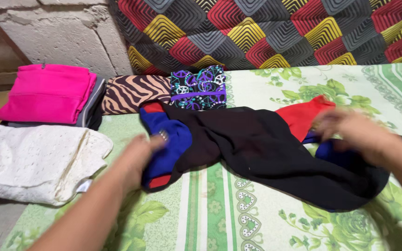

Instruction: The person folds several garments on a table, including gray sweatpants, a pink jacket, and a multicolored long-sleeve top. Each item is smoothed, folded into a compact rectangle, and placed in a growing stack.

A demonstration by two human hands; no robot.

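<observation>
1. Lying crumpled across the middle of the green floral bedsheet (257, 218), the black, blue and red garment (261, 148) looks not yet folded; I judge the folding of this piece barely begun.
2. The left hand (140, 155) rests on the garment's blue end, fingers curled into the cloth; the right hand (357, 132) pinches the fabric near the red part.
3. Finished work seems to sit at the left: a pink folded piece (47, 93) on a grey one, a white lace piece (38, 160), a zebra-striped fold (133, 93) and a purple patterned fold (198, 87).
4. Both hands are blurred, so the exact grip is hard to make out; the garment's sleeves and shape are lost in its own folds.
</observation>
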